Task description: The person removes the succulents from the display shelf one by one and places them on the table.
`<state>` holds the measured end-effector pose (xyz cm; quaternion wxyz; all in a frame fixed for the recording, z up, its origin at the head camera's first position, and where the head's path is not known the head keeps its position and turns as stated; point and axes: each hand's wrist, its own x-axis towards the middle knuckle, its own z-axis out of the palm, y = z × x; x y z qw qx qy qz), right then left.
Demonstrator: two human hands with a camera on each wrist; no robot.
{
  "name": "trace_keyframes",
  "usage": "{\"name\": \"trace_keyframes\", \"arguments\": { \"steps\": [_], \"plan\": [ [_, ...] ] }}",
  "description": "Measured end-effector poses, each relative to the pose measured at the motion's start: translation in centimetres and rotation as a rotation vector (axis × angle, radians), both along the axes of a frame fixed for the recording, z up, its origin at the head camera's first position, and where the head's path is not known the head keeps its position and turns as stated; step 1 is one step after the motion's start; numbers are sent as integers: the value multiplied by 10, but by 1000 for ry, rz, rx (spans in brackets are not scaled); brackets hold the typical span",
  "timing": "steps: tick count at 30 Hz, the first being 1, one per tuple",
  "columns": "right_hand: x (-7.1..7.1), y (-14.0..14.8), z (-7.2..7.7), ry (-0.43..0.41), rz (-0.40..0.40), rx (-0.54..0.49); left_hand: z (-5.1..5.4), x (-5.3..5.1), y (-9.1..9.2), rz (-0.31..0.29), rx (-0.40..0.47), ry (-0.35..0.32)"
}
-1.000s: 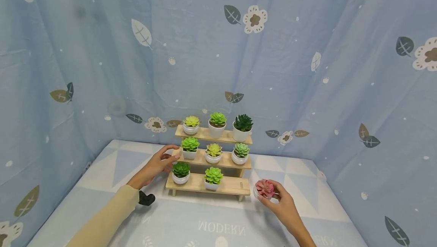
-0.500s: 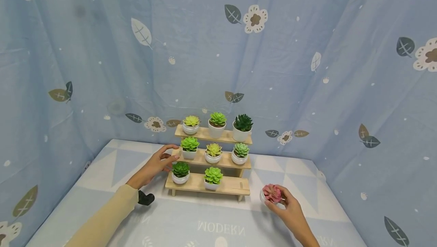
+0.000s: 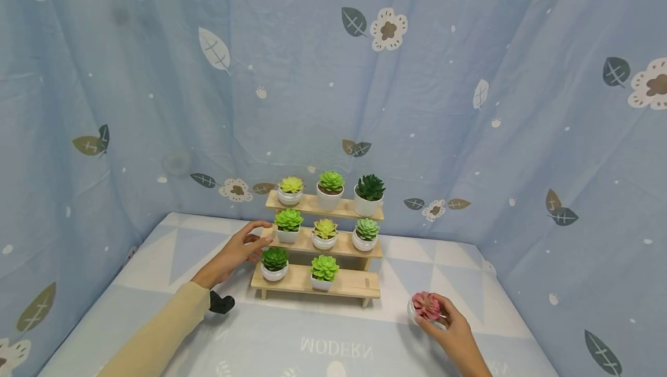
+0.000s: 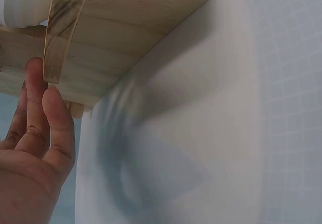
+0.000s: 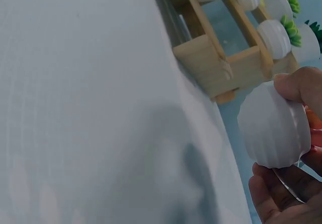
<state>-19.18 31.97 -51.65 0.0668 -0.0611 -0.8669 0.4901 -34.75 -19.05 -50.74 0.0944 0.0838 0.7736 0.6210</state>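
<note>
At the left end of the middle tier of the wooden stand (image 3: 304, 240), my left hand (image 3: 231, 255) grips the plank's edge. Its fingers (image 4: 35, 108) reach up to the wood (image 4: 136, 27) in the left wrist view. My right hand (image 3: 455, 333) holds a pink succulent (image 3: 426, 306) in a white pot, off to the right of the stand and apart from it. The right wrist view shows the ribbed white pot (image 5: 274, 128) pinched between thumb and fingers of my hand (image 5: 297, 183), with a shadow on the cloth below.
Several potted green and yellow-green succulents stand on the three tiers: three on top, three in the middle, two on the bottom (image 3: 359, 290). A small black object (image 3: 222, 303) lies beside my left forearm. A patterned blue curtain (image 3: 312, 76) surrounds the cloth-covered table (image 3: 281, 330).
My right hand has moved to the right and nearer the front with the pink succulent, away from the stand. My left hand has stayed at the stand's left end.
</note>
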Motion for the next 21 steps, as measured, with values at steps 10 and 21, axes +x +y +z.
{"name": "trace_keyframes", "arguments": {
  "steps": [10, 21],
  "plan": [
    [9, 19, -8, -23, -24, 91, 0, 1, 0, 1, 4, 6],
    [17, 39, -19, -74, -69, 89, 1, 2, 1, 8, 0, 4]
  ]
}}
